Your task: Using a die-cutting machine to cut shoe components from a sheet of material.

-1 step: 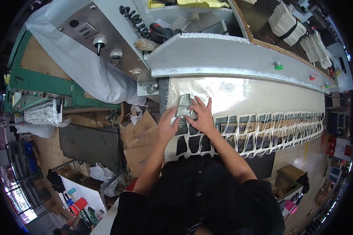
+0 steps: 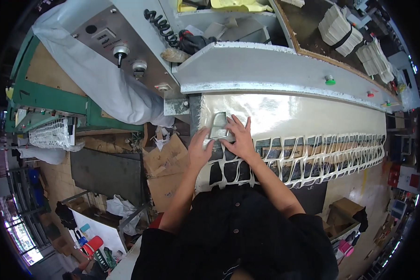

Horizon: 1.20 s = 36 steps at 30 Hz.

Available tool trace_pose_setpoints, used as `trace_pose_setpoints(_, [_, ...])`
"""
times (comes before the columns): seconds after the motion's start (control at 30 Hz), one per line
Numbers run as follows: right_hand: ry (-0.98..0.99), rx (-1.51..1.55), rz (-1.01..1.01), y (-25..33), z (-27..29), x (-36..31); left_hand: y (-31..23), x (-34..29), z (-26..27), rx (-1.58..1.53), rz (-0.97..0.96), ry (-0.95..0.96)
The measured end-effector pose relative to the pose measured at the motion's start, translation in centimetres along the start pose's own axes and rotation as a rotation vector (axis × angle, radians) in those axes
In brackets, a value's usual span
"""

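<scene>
Keeping the metal die (image 2: 219, 119) flat wants even pressure from left hand (image 2: 199, 148) at its eight o'clock, right hand (image 2: 239, 141) at four (both half-open, touching it; grip unclear).

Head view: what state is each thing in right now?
Die: lying on the sheet
Sheet: near part an open lattice, far part unbroken
Left hand: at the die's near left corner, grip unclear
Right hand: at the die's right side, grip unclear
Cord: coiled
Stack: strapped together
Cover: draped, creased
Green button: pressed or not, cannot tell
</scene>
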State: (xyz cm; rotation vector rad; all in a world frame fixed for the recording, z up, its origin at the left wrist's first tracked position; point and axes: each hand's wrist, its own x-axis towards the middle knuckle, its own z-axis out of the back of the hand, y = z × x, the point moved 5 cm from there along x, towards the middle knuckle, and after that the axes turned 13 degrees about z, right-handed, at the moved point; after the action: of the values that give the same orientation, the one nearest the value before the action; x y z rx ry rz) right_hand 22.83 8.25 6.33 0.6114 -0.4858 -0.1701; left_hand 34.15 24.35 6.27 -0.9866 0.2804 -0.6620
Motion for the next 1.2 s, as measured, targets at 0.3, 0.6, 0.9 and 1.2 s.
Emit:
trace_pose_setpoints(0.3, [-0.352, -0.005, -0.255, -10.8, 21.6, 0.9, -9.8, -2.2, -6.2, -0.193, -0.105, 0.489])
trace_pose_setpoints(0.6, [-0.236, 0.157, -0.299, -14.8, 30.0, 4.3, -11.5, -3.2, -17.4, 0.034, -0.187, 0.750])
trace_pose_setpoints(0.9, [0.592, -0.041, -0.153, -4.2, 16.4, -7.8, -10.8, -2.3, -18.0, -0.067, -0.193, 0.726])
trace_pose_setpoints(1.2, [0.695, -0.126, -0.439, -3.7, 16.5, -8.3, -7.8, -1.0, -9.6, -0.224, 0.019, 0.556])
